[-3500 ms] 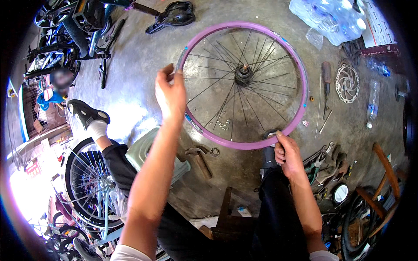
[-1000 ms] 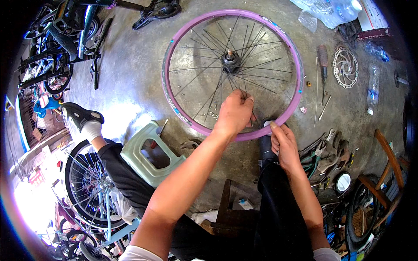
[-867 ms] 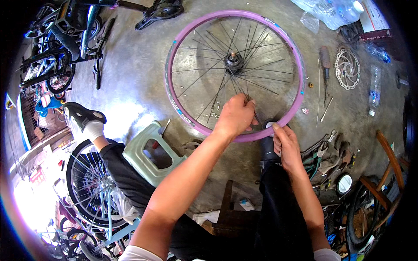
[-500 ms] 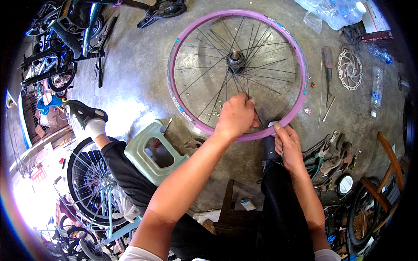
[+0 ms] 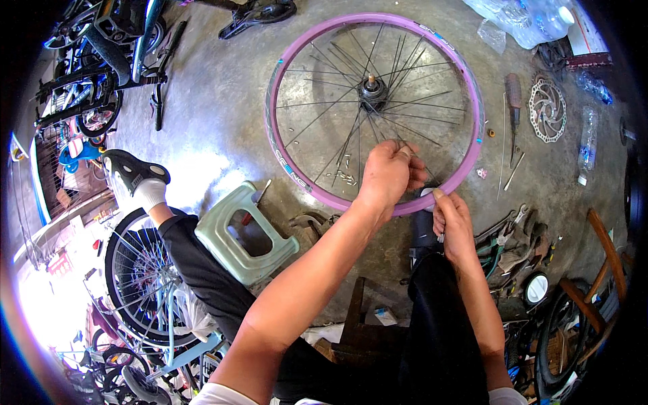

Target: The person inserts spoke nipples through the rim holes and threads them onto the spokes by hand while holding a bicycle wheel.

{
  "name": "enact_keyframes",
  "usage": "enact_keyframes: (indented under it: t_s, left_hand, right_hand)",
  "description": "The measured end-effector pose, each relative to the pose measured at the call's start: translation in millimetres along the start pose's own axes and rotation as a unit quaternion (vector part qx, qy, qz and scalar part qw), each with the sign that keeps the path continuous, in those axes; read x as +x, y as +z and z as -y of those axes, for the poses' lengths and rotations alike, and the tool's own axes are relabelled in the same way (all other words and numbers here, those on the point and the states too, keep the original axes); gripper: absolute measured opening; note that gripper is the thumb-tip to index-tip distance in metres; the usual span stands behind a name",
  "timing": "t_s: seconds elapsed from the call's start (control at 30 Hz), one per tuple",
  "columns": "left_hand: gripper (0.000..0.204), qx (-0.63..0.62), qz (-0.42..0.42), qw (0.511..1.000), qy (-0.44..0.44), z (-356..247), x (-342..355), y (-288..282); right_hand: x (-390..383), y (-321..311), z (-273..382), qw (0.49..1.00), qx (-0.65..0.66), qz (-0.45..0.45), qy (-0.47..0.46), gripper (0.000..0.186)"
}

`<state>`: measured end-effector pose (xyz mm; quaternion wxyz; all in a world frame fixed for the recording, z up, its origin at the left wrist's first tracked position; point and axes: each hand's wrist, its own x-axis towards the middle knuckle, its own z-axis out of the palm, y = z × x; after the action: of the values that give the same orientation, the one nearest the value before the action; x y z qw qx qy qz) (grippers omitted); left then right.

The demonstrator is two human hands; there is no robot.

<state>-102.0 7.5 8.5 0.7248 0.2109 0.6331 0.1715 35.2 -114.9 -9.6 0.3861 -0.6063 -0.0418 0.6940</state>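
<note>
Two hands: right hand [image 5: 453, 219] pinches purple rim [image 5: 472, 135] at near edge, over floor [image 5: 216, 94]; likely light, stiff, best held there. Left hand [image 5: 390, 174] half-curled, grip unclear. Spokes [image 5: 317, 104] probably springy; hub [image 5: 372, 94] beyond, likely heaviest.

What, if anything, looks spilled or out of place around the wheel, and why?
Small silvery pieces lie scattered on the grey floor, framed by the round purple rim; they look spilled, being loose, not in a container.
</note>
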Motion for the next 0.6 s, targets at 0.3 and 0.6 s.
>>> enact_keyframes:
  t_s: [0.3, 0.6]
  left_hand:
    - [0.029, -0.144, 0.133, 0.98, 0.03, -2.4, 0.4, -4.6]
    - [0.034, -0.022, 0.165, 0.986, 0.005, -4.8, 8.9, -22.7]
  right_hand:
    - [0.3, 0.2, 2.1, 1.0, 0.004, -0.007, 0.006, 0.025]
    - [-0.3, -5.3, -0.6, 1.0, 0.018, -0.02, 0.002, 0.024]
